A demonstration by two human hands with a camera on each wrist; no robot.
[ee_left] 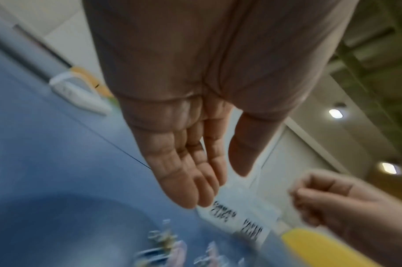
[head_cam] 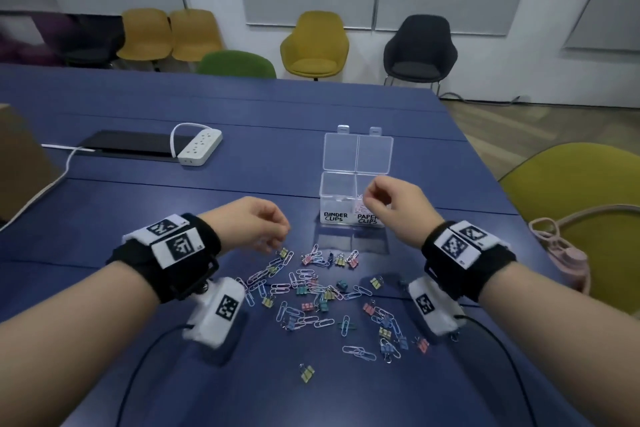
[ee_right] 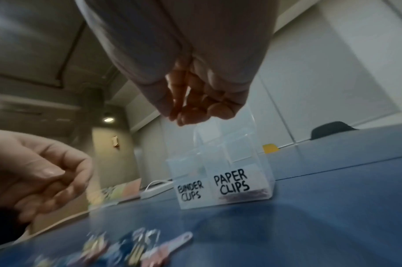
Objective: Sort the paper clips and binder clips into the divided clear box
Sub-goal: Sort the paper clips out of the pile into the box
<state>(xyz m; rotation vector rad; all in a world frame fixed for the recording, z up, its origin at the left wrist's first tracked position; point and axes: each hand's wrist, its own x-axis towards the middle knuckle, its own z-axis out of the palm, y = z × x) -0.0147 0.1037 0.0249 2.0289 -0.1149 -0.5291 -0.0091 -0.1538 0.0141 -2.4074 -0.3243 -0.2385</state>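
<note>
A pile of pastel paper clips and small binder clips (head_cam: 318, 288) lies scattered on the blue table (head_cam: 138, 204). Behind it stands the clear divided box (head_cam: 336, 217), its lid (head_cam: 358, 151) tipped back, labelled BINDER CLIPS on the left and PAPER CLIPS on the right. Pink clips lie in the paper-clip compartment (ee_right: 243, 194). My right hand (head_cam: 375, 199) hovers over that compartment with its fingertips (ee_right: 184, 119) bunched together, and no clip shows between them. My left hand (head_cam: 275, 239) reaches down with relaxed fingers (ee_left: 190, 189) just above a yellow binder clip (head_cam: 284, 252) at the pile's far left.
A white power strip (head_cam: 201, 147) and a black flat panel (head_cam: 128, 146) lie at the back left. A pink bottle (head_cam: 568, 263) and an olive chair (head_cam: 581, 191) sit by the table's right edge. One yellow binder clip (head_cam: 306, 373) lies apart, close to me.
</note>
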